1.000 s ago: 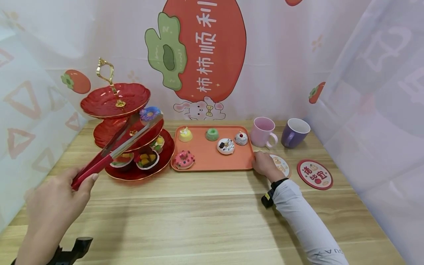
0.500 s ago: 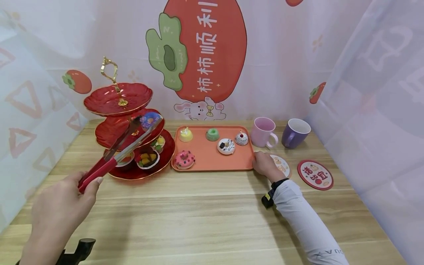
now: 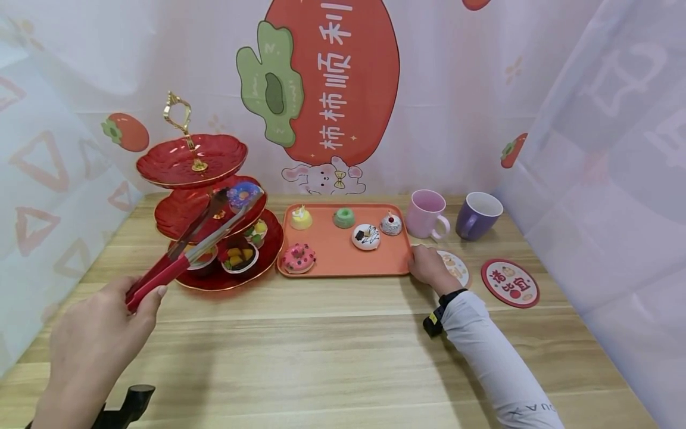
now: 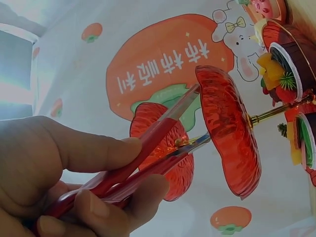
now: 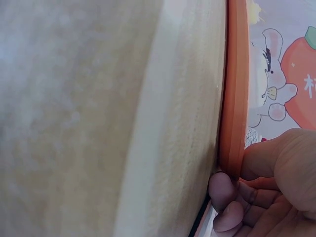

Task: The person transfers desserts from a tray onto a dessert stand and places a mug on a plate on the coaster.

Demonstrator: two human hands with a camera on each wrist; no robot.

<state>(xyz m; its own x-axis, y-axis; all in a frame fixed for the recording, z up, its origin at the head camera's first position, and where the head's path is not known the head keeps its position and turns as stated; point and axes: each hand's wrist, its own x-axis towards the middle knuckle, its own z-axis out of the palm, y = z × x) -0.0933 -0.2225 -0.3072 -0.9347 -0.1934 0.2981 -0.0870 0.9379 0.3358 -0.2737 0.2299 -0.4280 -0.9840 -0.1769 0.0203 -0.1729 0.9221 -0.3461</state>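
My left hand holds red-handled metal tongs, which reach over the middle tier of a red three-tier cake stand with a gold handle. Between the tong tips is a blue donut at that tier's right side; whether its underside touches the plate is hard to tell. In the left wrist view, thumb and fingers wrap the tong handles, and the plate hides the tips. My right hand pinches the front right corner of an orange tray, thumb over the rim, fingertips beneath it.
On the tray sit a pink donut, a white donut, a green ring cake, and small yellow and white cakes. Fruit cups fill the bottom tier. Pink and purple mugs and two coasters lie to the right.
Over the first half second, the tongs lower the blue donut onto or just above the middle tier, and the left hand shifts slightly right. Since then almost nothing moves. The right hand stays put.
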